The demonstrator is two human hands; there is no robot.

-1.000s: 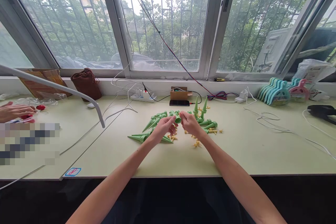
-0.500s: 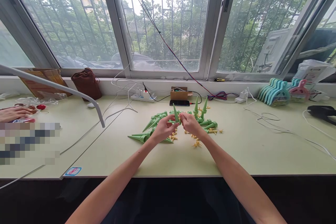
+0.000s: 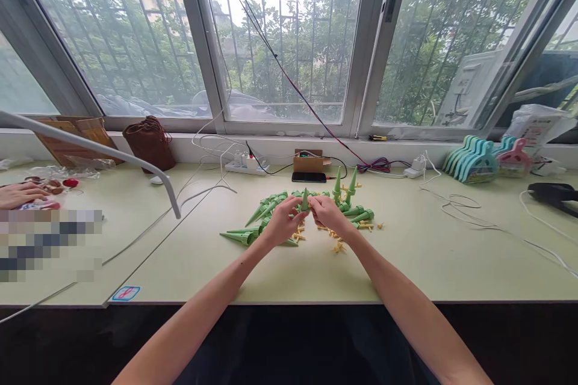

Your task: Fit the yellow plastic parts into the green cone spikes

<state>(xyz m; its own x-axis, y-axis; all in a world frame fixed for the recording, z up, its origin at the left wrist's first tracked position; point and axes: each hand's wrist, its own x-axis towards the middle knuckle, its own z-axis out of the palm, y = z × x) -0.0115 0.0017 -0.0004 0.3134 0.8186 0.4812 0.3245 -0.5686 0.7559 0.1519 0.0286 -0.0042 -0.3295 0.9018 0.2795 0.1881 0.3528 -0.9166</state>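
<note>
A green plastic spike points upward between my hands, above the middle of the table. My left hand is closed around its lower part. Against the spike's right side, my right hand pinches a small yellow plastic piece, mostly hidden by the fingers. More green spikes lie in a heap to the left, some partly behind my left arm. Two spikes stand upright beyond my right hand, and others lie right of it. Small yellow pieces are scattered below and between my hands.
Behind the heap are a black phone and a small cardboard box. Blue-green hangers stand at the back right. Cables cross the table. A grey curved bar reaches in from the left, where another person's hand rests.
The held spike has tilted, so it looks shorter and its tip sits lower and slightly further right. Both hands stay in nearly the same place.
</note>
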